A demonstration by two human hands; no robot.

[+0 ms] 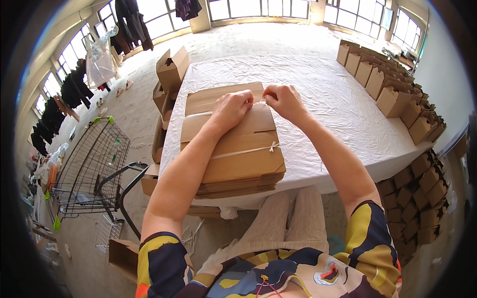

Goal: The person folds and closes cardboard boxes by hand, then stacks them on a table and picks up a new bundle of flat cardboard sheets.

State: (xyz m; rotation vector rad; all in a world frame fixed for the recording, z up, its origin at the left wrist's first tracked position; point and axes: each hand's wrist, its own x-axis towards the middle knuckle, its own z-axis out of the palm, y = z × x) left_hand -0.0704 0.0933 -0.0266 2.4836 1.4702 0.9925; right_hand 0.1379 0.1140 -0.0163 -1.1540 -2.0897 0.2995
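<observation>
A thick stack of flattened brown cardboard boxes (243, 164) lies on the white-covered table in front of me. White string (197, 114) runs across its far part, and a second string (243, 152) crosses nearer me, knotted at the right. My left hand (232, 110) rests on top of the stack, its fingers closed on the far string. Just past the stack's right edge, my right hand (284, 101) pinches the same string between thumb and fingers. A short piece of it shows between the two hands.
The table (328, 109) has a wrinkled white cover. Folded open boxes (395, 102) line its right edge, with more piled below (417, 193). Other boxes (172, 69) stand along the left edge. A wire cart (92, 169) and a black-framed chair (124, 186) are on the left floor.
</observation>
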